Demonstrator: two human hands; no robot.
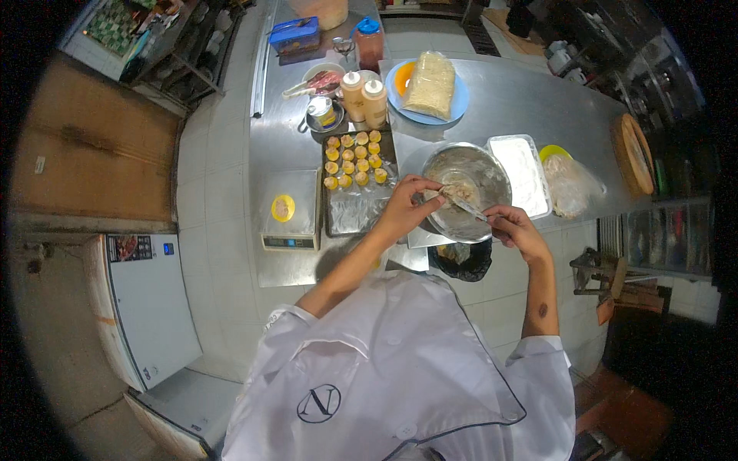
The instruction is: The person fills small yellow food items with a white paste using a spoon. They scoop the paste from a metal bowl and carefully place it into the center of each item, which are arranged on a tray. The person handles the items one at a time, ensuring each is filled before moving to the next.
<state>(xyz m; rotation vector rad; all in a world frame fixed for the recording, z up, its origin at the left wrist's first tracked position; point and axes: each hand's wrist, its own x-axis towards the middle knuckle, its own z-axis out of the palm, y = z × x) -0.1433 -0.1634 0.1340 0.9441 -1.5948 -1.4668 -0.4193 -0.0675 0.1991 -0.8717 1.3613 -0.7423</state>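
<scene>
Over a steel mixing bowl (496, 173) holding pale ground filling (464, 190), my right hand (510, 225) grips a flat-bladed metal utensil (470, 208) whose blade points left. My left hand (412, 201) is at the bowl's left side, thumb and index finger pinched near the blade's tip; a small wrapper with filling seems to be between them, mostly hidden. To the left, a metal tray (354, 216) carries rows of yellow-wrapped dumplings (361, 165) topped with filling. One more yellow wrapper with filling (282, 208) lies on a digital scale (290, 190) left of the tray.
A white rectangular container (519, 173) and a tied plastic bag (568, 181) stand right of the bowl. Behind are a blue plate (455, 109) with a bagged pale food (429, 86), squeeze bottles (375, 104) and a can (322, 111). A black bag (475, 262) hangs below the table edge.
</scene>
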